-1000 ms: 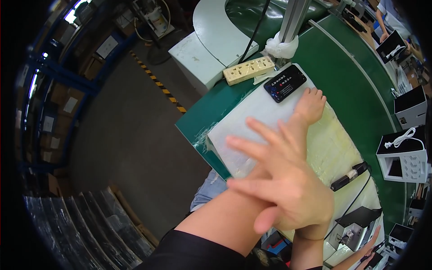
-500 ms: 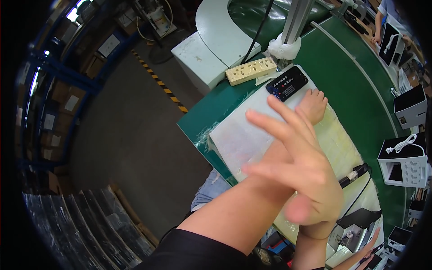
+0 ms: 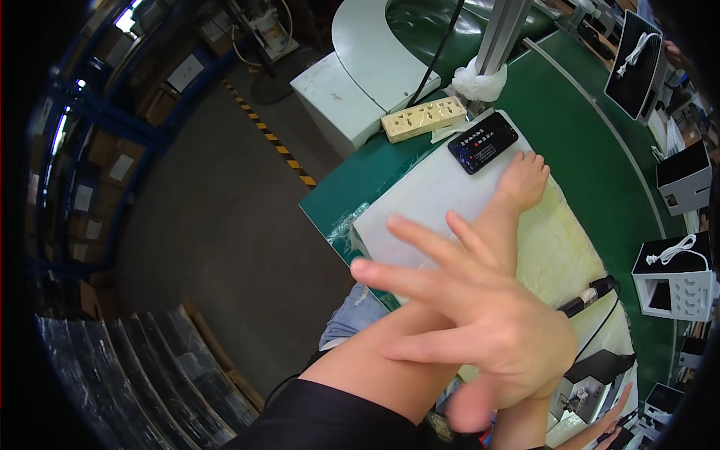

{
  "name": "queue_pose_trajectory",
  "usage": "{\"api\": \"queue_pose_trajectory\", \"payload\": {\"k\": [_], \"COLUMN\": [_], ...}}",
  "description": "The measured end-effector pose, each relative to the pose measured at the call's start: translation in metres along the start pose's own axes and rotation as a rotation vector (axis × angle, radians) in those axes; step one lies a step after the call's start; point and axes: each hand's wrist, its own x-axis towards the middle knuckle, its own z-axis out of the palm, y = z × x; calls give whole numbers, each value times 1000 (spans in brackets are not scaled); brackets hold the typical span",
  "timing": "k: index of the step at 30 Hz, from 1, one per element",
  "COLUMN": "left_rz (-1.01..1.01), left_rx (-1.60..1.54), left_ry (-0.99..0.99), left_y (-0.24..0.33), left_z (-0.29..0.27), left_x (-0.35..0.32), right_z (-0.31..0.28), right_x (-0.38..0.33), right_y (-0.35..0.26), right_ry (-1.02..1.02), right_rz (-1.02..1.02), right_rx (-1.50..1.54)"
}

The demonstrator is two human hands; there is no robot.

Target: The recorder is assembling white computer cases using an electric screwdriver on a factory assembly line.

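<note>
Hands cross above a green worktop (image 3: pixel 592 157): the left hand (image 3: pixel 480 330), fingers spread wide and empty, has swung up close to the camera over the past second, its blurred thumb toward 6 o'clock. Beyond it the right hand (image 3: pixel 525 180) stays pressed flat on a white-and-yellow foam pad (image 3: pixel 450 202), unmoved, holding nothing. A black phone (image 3: pixel 482 141) lies just past those fingertips at 12 o'clock, a beige power strip (image 3: pixel 422 118) at 11, a black screwdriver (image 3: pixel 587 295) at 3.
</note>
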Motion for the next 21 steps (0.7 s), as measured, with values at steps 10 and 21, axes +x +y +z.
{"api": "queue_pose_trajectory", "payload": {"k": [10,21], "left_rz": [-6,-22], "left_rx": [36,-19], "left_ry": [-25,-116], "left_y": [-3,1], "left_z": [2,-2], "left_x": [-1,2], "right_z": [7,4], "right_x": [-1,5], "right_y": [-9,-9], "right_ry": [401,212], "right_rz": [186,67], "right_rx": [-42,-44]}}
